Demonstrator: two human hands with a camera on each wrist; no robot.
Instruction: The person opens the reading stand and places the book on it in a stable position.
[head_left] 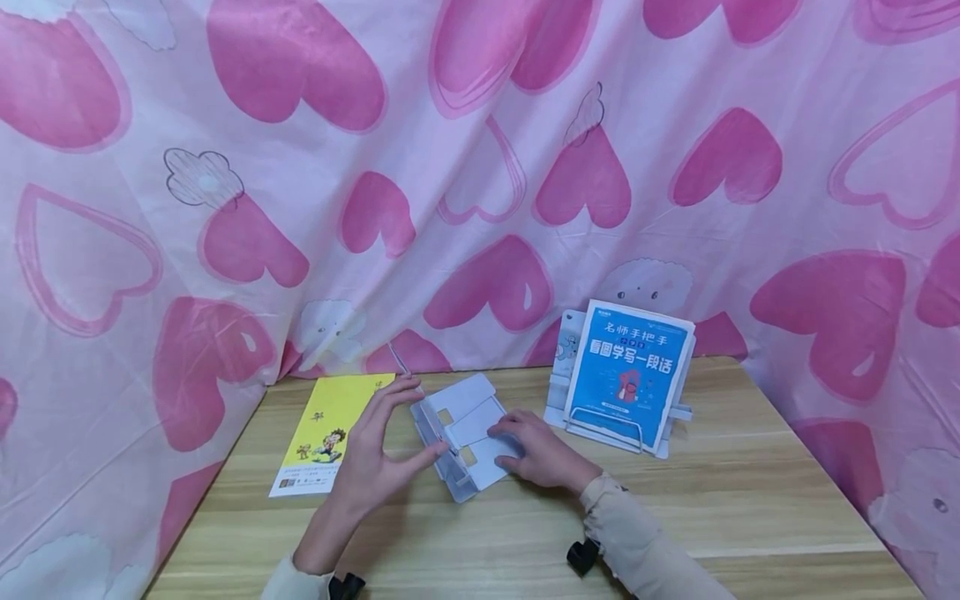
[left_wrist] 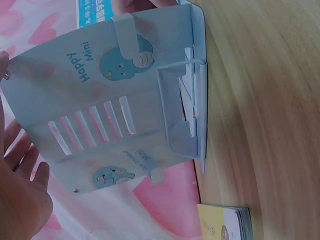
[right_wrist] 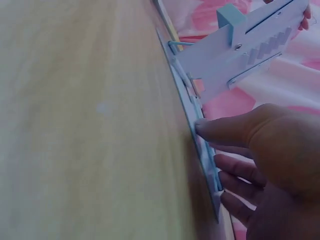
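A pale metal book stand point(head_left: 472, 425) sits unfolded mid-table, its flat base plate lying down and its back panel point(left_wrist: 75, 115) upright, printed "Happy Mini" with blue cartoon animals and cut with several slots. A wire page holder point(left_wrist: 162, 107) stands at the panel's foot. My left hand point(head_left: 382, 450) is at the panel's top edge, thumb and fingers spread apart, some fingers behind the panel in the left wrist view. On the base plate's right side, my right hand point(head_left: 543, 450) rests with relaxed fingers; its thumb point(right_wrist: 220, 130) touches the plate's edge.
A second stand at the right holds a blue-covered book point(head_left: 630, 367) behind its wire holder. A yellow book point(head_left: 330, 429) lies flat to the left, partly behind my left hand. Behind the wooden table point(head_left: 712, 508) hangs a pink heart-patterned curtain point(head_left: 480, 167).
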